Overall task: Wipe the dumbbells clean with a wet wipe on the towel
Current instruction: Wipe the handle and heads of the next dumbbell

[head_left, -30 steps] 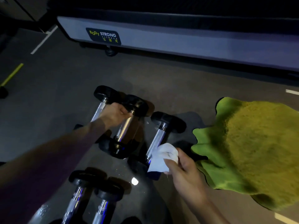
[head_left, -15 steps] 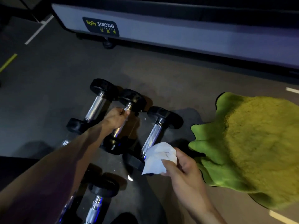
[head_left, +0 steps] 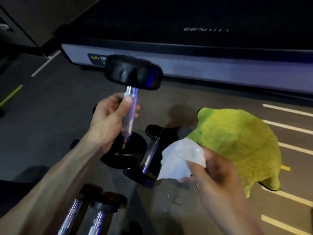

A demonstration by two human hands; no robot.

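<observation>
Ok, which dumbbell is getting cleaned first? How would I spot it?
Start at the green towel on the floor, then look left past the white wet wipe. The dumbbell is the only one lifted off the floor, gripped by the left hand.

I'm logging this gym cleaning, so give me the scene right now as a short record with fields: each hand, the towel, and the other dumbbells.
left hand: grips the chrome handle of the raised dumbbell, held upright off the floor
right hand: pinches the white wet wipe
towel: green, crumpled on the floor, nothing on it
floor dumbbell: lies beside the towel
near dumbbells: two at the bottom edge
</observation>
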